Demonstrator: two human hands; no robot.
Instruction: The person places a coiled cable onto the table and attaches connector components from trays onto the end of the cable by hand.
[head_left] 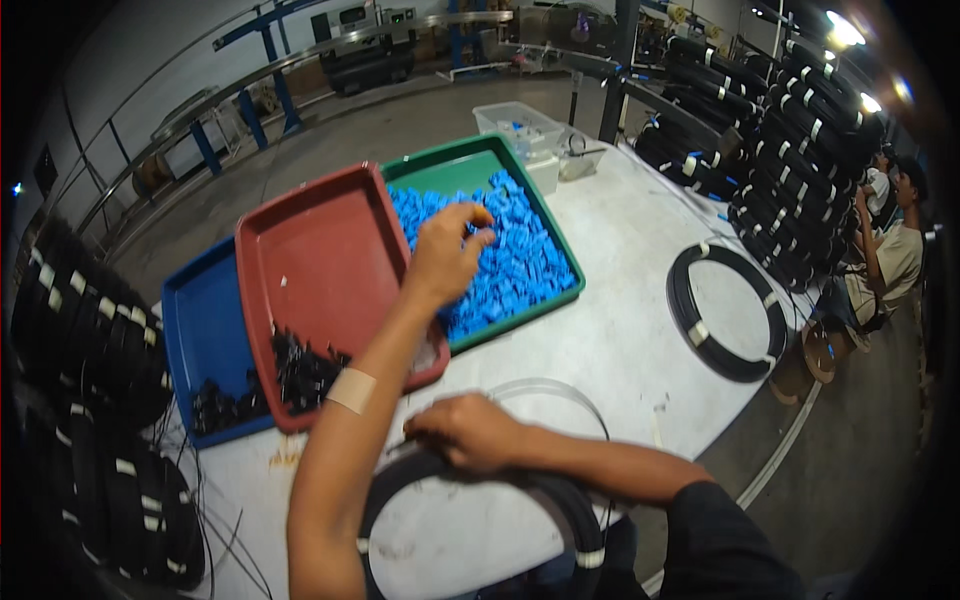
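Observation:
My left hand (455,255) reaches over the green tray (568,290), above a heap of small blue plastic pieces (520,235). Its fingers are curved, with a gap between the thumb and forefinger; no piece shows between them. Nearer to me, a coil of black cable (570,505) lies on the white table, banded with pale tape. My right hand (470,432) is closed on the far side of this coil, knuckles up, and its fingers hide the exact grip. A thin strand (545,385) loops out beyond that hand. My left forearm crosses over the coil's left side.
A red tray (330,240) and a blue tray (200,310) hold small black pieces. Another black coil (730,312) lies on the table (620,370) at right. Clear plastic bins (520,125) stand behind. Coil stacks rise on both sides; two people are at far right.

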